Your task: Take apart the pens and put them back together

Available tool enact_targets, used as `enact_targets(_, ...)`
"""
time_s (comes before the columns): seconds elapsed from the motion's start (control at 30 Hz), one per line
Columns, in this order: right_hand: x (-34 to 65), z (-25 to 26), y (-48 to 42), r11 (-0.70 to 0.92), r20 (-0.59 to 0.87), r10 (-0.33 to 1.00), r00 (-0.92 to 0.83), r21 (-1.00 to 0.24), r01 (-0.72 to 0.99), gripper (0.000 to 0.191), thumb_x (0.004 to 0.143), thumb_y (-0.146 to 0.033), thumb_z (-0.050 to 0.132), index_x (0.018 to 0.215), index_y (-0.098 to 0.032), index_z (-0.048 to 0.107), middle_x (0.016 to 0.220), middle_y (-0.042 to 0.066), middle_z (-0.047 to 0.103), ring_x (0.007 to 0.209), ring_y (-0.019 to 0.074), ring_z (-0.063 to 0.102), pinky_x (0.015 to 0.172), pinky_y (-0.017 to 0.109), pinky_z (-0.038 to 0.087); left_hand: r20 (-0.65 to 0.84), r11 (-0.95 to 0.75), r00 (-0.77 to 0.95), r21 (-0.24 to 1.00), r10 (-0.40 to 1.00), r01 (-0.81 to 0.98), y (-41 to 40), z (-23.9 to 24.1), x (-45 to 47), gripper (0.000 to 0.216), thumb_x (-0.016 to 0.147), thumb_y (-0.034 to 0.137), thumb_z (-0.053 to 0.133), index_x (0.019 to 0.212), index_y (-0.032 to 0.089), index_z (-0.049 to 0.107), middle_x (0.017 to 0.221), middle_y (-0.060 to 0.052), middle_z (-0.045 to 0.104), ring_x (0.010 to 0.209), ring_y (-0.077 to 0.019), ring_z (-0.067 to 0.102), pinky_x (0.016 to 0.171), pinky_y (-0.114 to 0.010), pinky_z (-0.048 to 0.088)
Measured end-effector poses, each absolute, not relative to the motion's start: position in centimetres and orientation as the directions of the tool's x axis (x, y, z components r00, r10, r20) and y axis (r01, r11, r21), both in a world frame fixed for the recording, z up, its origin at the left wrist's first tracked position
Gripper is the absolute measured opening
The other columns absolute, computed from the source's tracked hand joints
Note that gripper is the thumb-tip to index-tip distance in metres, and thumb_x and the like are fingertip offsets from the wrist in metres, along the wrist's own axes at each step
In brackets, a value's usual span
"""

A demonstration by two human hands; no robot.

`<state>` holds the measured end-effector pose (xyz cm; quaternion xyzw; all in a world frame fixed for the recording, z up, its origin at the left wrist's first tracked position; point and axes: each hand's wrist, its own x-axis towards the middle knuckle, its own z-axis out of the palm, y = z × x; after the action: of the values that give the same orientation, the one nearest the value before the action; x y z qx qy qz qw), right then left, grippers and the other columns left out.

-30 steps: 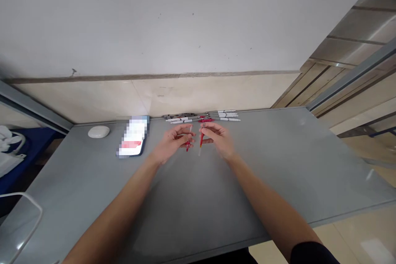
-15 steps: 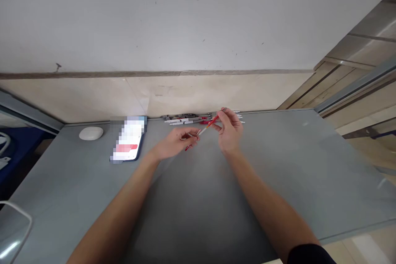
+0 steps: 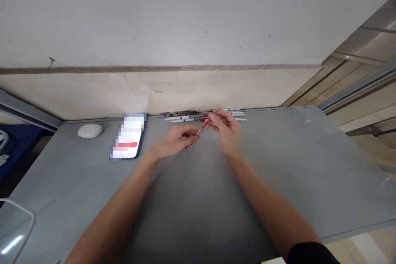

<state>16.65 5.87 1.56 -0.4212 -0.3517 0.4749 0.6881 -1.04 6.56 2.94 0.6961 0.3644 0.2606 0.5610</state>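
Over the desk, my left hand (image 3: 181, 140) is closed, pinching the lower end of a pen, whose dark red tip pokes out below the fingers. My right hand (image 3: 227, 132) is closed on the upper end, a red pen barrel (image 3: 206, 124), slanting up to the right. Between the hands shows a short thin length of refill with an orange band. The refill appears to run from the barrel into my left fingers; the exact join is hidden. Behind both hands, several pens (image 3: 185, 119), white, grey, black and red, lie along the wall.
On the grey desk (image 3: 293, 165), a phone (image 3: 128, 138) with a lit, blurred screen lies left of my hands. Farther left is a white mouse (image 3: 90, 130). A white cable (image 3: 30, 218) curves at the lower left. A wall bounds the desk's back edge.
My right hand has moved slightly left and toward my left hand, bringing the red barrel closer. Less of the refill shows between the hands. The view has shifted slightly.
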Motion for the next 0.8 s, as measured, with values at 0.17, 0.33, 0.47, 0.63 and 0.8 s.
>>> enact_targets(0.17, 16.3, 1.4, 5.6, 0.152, 0.073, 0.968, 0.242, -0.934, -0.324, 0.025, 0.066, -0.04, 0.076, 0.082, -0.023, 0.068, 0.082, -0.001, 0.069, 0.072, 0.0148, 0.068, 0.071, 0.034, 0.06, -0.04, -0.119, 0.59, 0.966, 0.806, 0.228, 6.4, 2.9, -1.2, 0.02, 0.084, 0.035, 0.058, 0.085, 0.02, 0.07, 0.075, -0.004, 0.064, 0.066, -0.0164, 0.056, 0.059, -0.028, 0.044)
enact_targets(0.33, 16.5, 1.1, 5.4, 0.115, 0.049, 0.979, 0.199, -0.935, -0.335, 0.027, 0.066, -0.04, 0.077, 0.085, -0.022, 0.068, 0.085, 0.0, 0.07, 0.073, 0.0152, 0.069, 0.075, 0.036, 0.06, -0.022, -0.138, 0.582, 0.964, 0.813, 0.229, 5.9, 2.9, -0.8, 0.021, 0.086, 0.036, 0.055, 0.084, 0.02, 0.069, 0.074, -0.004, 0.063, 0.065, -0.016, 0.054, 0.06, -0.029, 0.044)
enact_targets(0.47, 16.7, 0.8, 5.1, 0.093, 0.031, 0.983, 0.181, -0.935, -0.343, 0.027, 0.066, -0.039, 0.077, 0.084, -0.022, 0.068, 0.082, 0.0, 0.07, 0.073, 0.0147, 0.069, 0.076, 0.036, 0.06, -0.021, -0.121, 0.542, 0.967, 0.84, 0.224, 5.2, 2.8, -0.4, 0.021, 0.084, 0.037, 0.056, 0.084, 0.019, 0.068, 0.072, -0.002, 0.06, 0.064, -0.0145, 0.052, 0.06, -0.027, 0.044)
enact_targets(0.63, 16.8, 0.4, 4.9, 0.093, 0.039, 0.987, 0.157, -0.933, -0.349, 0.025, 0.067, -0.039, 0.076, 0.083, -0.023, 0.067, 0.078, -0.002, 0.069, 0.072, 0.0137, 0.068, 0.077, 0.036, 0.06, -0.029, -0.115, 0.453, 0.951, 0.891, 0.287, 4.6, 2.7, 0.0, 0.02, 0.083, 0.037, 0.059, 0.084, 0.021, 0.07, 0.073, -0.001, 0.062, 0.064, -0.0142, 0.053, 0.063, -0.027, 0.045)
enact_targets(0.8, 17.8, 0.5, 5.6, 0.059, 0.046, 0.997, 0.061, -0.97, -0.235, 0.029, 0.067, -0.042, 0.076, 0.089, -0.024, 0.07, 0.09, 0.002, 0.072, 0.089, 0.018, 0.067, 0.078, 0.036, 0.059, -0.082, 0.0, 0.393, 0.979, 0.916, 0.205, 4.1, 2.1, -0.2, 0.022, 0.082, 0.039, 0.063, 0.087, 0.02, 0.07, 0.077, -0.002, 0.065, 0.067, -0.0156, 0.057, 0.064, -0.029, 0.048)
